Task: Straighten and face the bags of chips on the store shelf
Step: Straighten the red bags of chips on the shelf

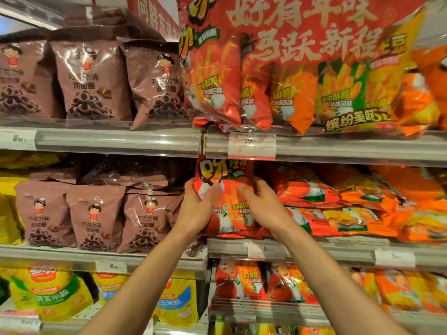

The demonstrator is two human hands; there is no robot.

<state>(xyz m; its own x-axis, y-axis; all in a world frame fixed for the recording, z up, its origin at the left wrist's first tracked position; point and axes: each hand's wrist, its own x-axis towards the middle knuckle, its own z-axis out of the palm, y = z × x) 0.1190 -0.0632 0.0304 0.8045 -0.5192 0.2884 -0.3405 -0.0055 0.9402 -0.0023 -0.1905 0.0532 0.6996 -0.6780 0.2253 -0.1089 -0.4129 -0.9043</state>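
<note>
A red bag of potato-stick chips (229, 187) stands upright at the left end of the middle shelf (314, 247), facing out. My left hand (196, 209) grips its left edge, thumb on the front. My right hand (263, 206) holds its right side, fingers curled over the front. To the right, red and orange bags (338, 204) of the same brand lie flat and tilted in a messy pile.
Brown chocolate-ring bags (96, 213) stand in rows left of the divider. Large multi-pack chip bags (290, 81) fill the upper shelf. Yellow corn snack bags (48, 293) and more red bags (254, 281) sit on the lower shelf. Price tags (251, 145) hang on the shelf rails.
</note>
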